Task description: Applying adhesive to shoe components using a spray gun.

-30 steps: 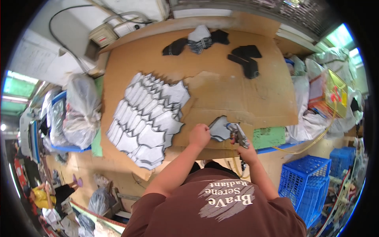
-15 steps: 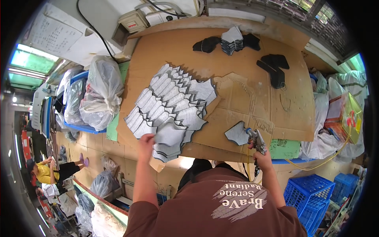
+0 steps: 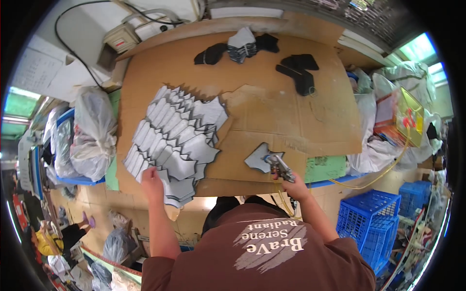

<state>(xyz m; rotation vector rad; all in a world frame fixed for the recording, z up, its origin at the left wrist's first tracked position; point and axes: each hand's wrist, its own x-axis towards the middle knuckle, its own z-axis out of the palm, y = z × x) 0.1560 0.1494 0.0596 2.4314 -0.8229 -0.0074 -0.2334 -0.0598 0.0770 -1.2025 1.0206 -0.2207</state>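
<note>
My right hand (image 3: 294,186) is wrapped around a metal spray gun (image 3: 282,169). The gun's nozzle end overlaps a single light grey cut piece (image 3: 256,158) with dark edges, lying on the cardboard (image 3: 286,114). My left hand (image 3: 152,182) is closed at the near edge of many similar grey pieces (image 3: 174,128), fanned out in overlapping rows. Its fingertips are hidden, so I cannot tell whether they pinch a piece.
Beyond are a bundled grey stack (image 3: 241,44) between black pieces, and more black pieces (image 3: 298,72) at the right. A yellow hose (image 3: 361,188) loops at the right, near blue crates (image 3: 367,213). Plastic bags (image 3: 94,136) stand at the left.
The whole view has shifted, so the table appears farther left. The spray gun's nozzle has moved left, from the single grey piece's edge to over it. My left hand stays at the rows' near edge.
</note>
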